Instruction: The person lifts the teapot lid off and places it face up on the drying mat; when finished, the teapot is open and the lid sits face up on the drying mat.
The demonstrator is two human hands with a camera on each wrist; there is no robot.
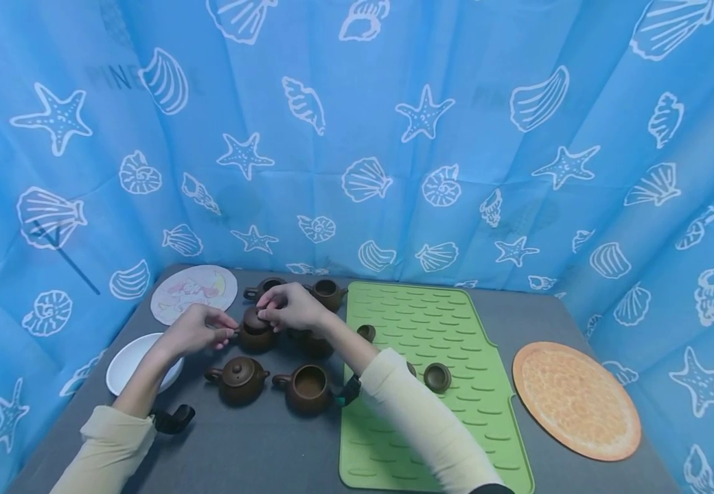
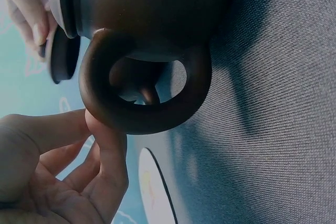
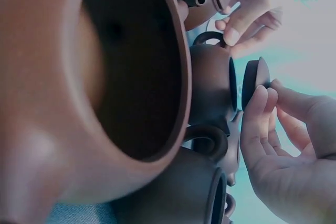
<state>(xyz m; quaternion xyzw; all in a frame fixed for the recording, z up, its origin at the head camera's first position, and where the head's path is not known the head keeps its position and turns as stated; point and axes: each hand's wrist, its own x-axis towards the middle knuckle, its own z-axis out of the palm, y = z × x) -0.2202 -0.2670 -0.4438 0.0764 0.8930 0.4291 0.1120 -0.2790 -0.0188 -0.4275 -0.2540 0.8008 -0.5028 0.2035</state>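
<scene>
My right hand (image 1: 295, 307) pinches the knob of a brown teapot lid (image 3: 253, 80) between thumb and fingers. The lid hangs tilted close over the mouth of a small brown teapot (image 1: 256, 339). At that pot's left side, my left hand (image 1: 201, 331) pinches its ring handle (image 3: 211, 37). In front stands a lidded teapot (image 1: 242, 381), whose handle fills the left wrist view. Beside it an uncovered teapot (image 1: 309, 388) shows its dark inside. More brown pots (image 1: 327, 293) stand behind, partly hidden by my right hand and forearm.
A green ridged mat (image 1: 419, 439) lies to the right, with small round brown pieces (image 1: 437, 377) on it, partly covered by my right sleeve. On the left are a white bowl (image 1: 123, 363) and a round printed mat (image 1: 193, 291). A pizza-patterned disc (image 1: 576, 401) lies far right.
</scene>
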